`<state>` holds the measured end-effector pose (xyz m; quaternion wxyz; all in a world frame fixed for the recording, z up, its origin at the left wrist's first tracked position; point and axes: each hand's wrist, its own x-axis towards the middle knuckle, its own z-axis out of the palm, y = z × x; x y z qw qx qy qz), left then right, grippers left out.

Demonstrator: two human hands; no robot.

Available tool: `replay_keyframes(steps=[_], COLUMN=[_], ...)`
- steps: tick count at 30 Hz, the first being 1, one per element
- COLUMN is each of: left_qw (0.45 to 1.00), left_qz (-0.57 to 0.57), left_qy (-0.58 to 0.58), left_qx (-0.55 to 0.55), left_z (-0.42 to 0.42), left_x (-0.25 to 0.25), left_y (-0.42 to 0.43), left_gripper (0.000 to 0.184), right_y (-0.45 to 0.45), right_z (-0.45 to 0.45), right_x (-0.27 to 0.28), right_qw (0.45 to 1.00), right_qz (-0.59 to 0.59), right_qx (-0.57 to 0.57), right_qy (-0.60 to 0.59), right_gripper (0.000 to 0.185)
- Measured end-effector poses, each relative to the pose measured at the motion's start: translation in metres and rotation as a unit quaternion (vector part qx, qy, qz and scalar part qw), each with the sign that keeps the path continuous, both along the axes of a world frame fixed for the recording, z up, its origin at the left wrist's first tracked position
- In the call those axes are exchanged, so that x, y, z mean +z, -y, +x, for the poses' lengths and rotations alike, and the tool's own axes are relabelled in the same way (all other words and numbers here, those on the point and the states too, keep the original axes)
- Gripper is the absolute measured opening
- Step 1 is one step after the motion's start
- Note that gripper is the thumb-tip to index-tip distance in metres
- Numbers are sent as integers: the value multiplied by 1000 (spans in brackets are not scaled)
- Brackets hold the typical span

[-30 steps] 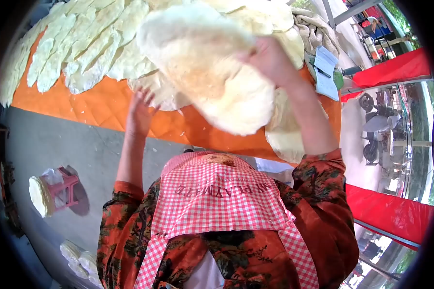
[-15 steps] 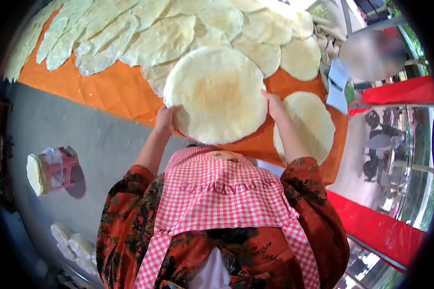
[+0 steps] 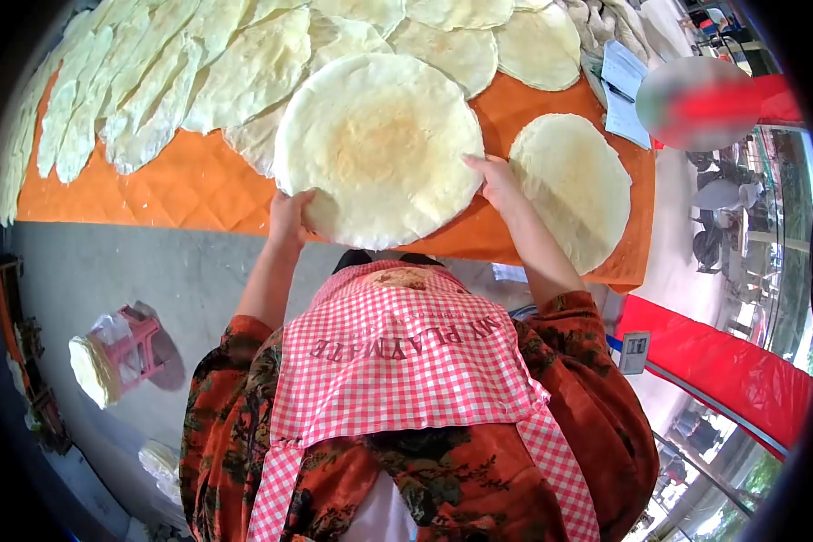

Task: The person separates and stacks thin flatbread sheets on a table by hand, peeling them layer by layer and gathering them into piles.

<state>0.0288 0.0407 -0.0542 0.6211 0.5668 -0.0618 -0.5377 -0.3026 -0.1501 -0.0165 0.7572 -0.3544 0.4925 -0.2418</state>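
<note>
Between my hands is a large round flatbread [image 3: 379,149], pale with a browned middle, over the near edge of an orange-covered table [image 3: 190,185]. My left hand [image 3: 291,217] grips its lower left edge, thumb on top. On its right edge, my right hand [image 3: 492,179] pinches the rim with the thumb above. The fingers beneath the bread are hidden. To the right of my right hand, another round flatbread [image 3: 574,190] lies on the orange cover.
Many overlapping flatbreads [image 3: 253,68] cover the table's far side. A blue notepad with a pen [image 3: 625,90] lies at the far right corner. At floor level on the left, a pink stool [image 3: 140,343] bears a stack of flatbreads [image 3: 95,370]. Red sheeting [image 3: 714,370] stands at right.
The view has shifted, with the table's right end now turned higher. The held flatbread has moved slightly left and up in view and stays in both hands.
</note>
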Motion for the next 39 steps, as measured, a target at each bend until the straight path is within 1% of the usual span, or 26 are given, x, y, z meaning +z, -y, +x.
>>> replay_keyframes(steps=[1, 2, 5, 6, 9, 10, 13, 14, 15, 16, 17, 18, 21, 25, 26, 27, 28, 29, 30, 31, 32, 33, 35, 37, 38, 39], left_qw=[1000, 999, 997, 997, 998, 996, 970, 982, 991, 996, 999, 999, 994, 991, 986, 980, 973, 974, 967, 967, 954, 938, 932, 924, 928, 922], left_qz=[-9, -19, 20, 33, 25, 8, -31, -13, 2, 6, 10, 15, 13, -39, -94, -115, -135, -138, -156, -156, -175, -203, -172, -155, -104, -98], left_qy=[-16, -29, -67, -65, -37, -81, -239, -189, -135, -84, -29, 27, -65, -36, 29, 24, 17, 29, -10, -20, -26, -53, -103, -105, -91, -76], left_qx=[-11, -24, 25, 11, -38, -22, -35, -12, 20, -8, -25, -41, -88, -121, -136, -161, -187, -177, -199, -201, -241, -277, -302, -333, -347, -367], left_z=[3, 8, -8, -19, -22, -16, 19, 19, 24, 33, 45, 54, 60, 4, -33, -54, -73, -94, -123, -154, -175, -196, -242, -276, -285, -295], left_x=[-7, -11, -6, 13, 11, 13, 9, 12, 15, 1, -21, -34, -7, 83, 122, 141, 151, 153, 165, 179, 179, 169, 157, 114, 82, 43], left_y=[-2, -2, -3, -6, -13, -18, 1, 12, 19, 25, 25, 25, 37, 72, 78, 91, 106, 123, 137, 145, 158, 174, 191, 211, 219, 226], left_gripper=[53, 53, 53, 51, 42, 43, 48, 47, 46, 45, 44, 43, 41, 45, 47, 47, 48, 46, 43, 41, 37, 33, 31, 35, 32, 27], right_y=[-3, 2, -15, -12, -20, -21, -15, -12, -20, -21, -20, -21, -22, -2, -14, -13, -9, -13, -16, -16, -35, -43, -47, -47, -51, -58], right_z=[1, 3, 26, 15, 12, 11, 3, 4, 14, 16, 21, 21, 22, -29, -56, -84, -112, -142, -170, -205, -223, -245, -288, -327, -343, -360], right_x=[2, 0, 45, 19, 5, 9, -24, -35, -7, -5, -19, -13, 22, 78, 125, 144, 151, 170, 187, 191, 218, 214, 203, 164, 134, 98], right_qw=[999, 997, 993, 993, 990, 985, 984, 991, 990, 988, 979, 981, 976, 939, 948, 942, 940, 920, 912, 926, 915, 908, 894, 899, 901, 915], right_qz=[-25, -79, -57, -4, -16, -15, -36, -45, -89, -117, -162, -158, -206, -316, -302, -304, -295, -341, -343, -313, -324, -329, -343, -316, -300, -269], right_qx=[13, 17, -95, -91, -94, -72, -53, -73, -100, -89, -102, -95, -77, -56, -79, -109, -168, -192, -222, -211, -236, -251, -281, -302, -311, -301], right_qy=[-34, -16, 46, 81, 104, 157, 168, 98, 47, 40, 76, 66, -3, -121, -69, -88, -42, 11, -38, -9, -57, -58, -58, -34, -20, -30], right_gripper=[45, 46, 51, 55, 56, 54, 46, 43, 43, 53, 60, 63, 64, 57, 49, 46, 48, 51, 53, 52, 51, 50, 48, 50, 51, 47])
